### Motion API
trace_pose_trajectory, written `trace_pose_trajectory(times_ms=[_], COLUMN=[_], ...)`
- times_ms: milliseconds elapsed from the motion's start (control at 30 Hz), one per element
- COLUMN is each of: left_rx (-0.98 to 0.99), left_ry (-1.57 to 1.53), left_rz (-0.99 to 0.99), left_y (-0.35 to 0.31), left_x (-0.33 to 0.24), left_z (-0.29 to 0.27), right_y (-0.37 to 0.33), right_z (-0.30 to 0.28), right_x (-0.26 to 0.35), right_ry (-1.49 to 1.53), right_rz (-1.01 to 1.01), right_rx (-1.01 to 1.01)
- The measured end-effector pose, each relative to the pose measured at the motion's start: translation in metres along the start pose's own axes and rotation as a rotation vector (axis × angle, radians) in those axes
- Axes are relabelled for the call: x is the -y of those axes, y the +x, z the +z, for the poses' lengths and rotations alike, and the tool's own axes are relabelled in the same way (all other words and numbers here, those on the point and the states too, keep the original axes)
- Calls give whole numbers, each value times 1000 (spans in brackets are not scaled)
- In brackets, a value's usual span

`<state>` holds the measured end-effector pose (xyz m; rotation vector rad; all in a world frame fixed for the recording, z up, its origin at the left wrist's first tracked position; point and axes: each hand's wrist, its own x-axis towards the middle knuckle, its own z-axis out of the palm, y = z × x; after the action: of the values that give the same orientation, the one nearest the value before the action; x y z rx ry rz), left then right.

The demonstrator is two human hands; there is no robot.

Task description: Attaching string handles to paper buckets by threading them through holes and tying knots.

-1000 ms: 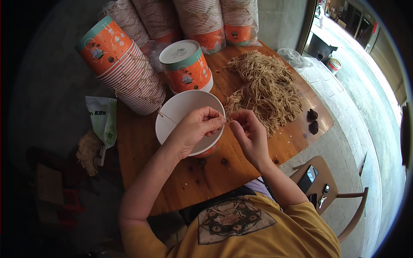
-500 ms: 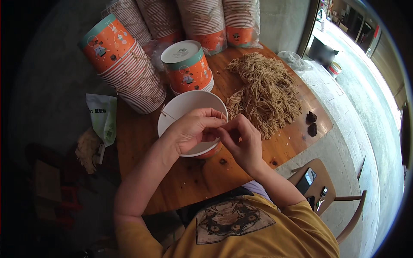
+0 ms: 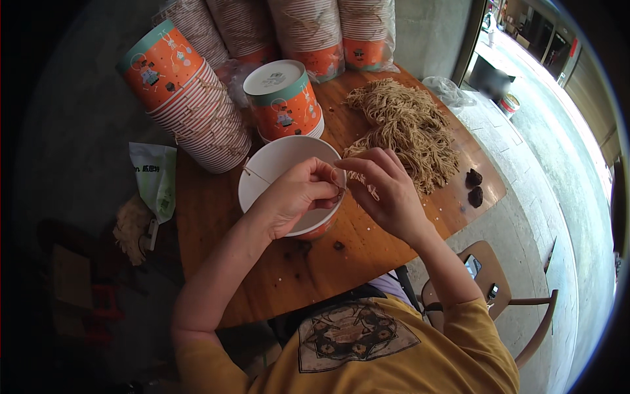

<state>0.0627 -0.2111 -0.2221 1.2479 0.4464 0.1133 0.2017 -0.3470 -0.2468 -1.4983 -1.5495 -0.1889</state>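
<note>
The left hand (image 3: 298,197) is drawn into a narrow pinch, thumb against forefinger, at the right side of the rim of a white-lined paper bucket (image 3: 282,152); it seems to grip the end of a thin cord (image 3: 260,176), though the fingertips hide the detail. The right hand (image 3: 387,190) is partly open just beside it, forefinger reaching out toward the rim, other fingers loosely bent. Pale strands (image 3: 364,184) show under its fingers; whether it holds them I cannot tell.

Half a second ago the right hand was pinched up close against the left fingertips; now it has drawn back to the right and its fingers have spread. The left hand has kept its pinch at the rim, and the bucket has hardly shifted. The right forearm now covers part of the phone (image 3: 472,266) on the chair.

The bucket stands on the counter (image 3: 249,282) beneath the left hand, mouth up. From that hand the cord runs up and left across the mouth to a small toggle (image 3: 247,170) at the far-left rim. Beyond the right hand lies a heap of tan cords (image 3: 413,131); an upturned bucket (image 3: 289,108) stands beyond the left hand.
</note>
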Motion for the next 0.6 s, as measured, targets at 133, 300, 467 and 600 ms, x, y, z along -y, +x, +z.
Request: trace_pose_trajectory(times_ms=[133,300,467,600], left_rx=[-38,-88,-61,-70], left_ry=[62,40,107,204], left_rz=[45,34,60,139], left_y=[-2,-6,-6,-6], left_x=[1,4,6,10], left_z=[5,8,8,10], right_y=[12,21,14,6], right_z=[-7,-13,-11,-8], right_x=[-1,-6,-8,-9], right_ry=[-62,-62,216,504], right_rz=[-89,-191,-31,317], right_rx=[170,269,253,379])
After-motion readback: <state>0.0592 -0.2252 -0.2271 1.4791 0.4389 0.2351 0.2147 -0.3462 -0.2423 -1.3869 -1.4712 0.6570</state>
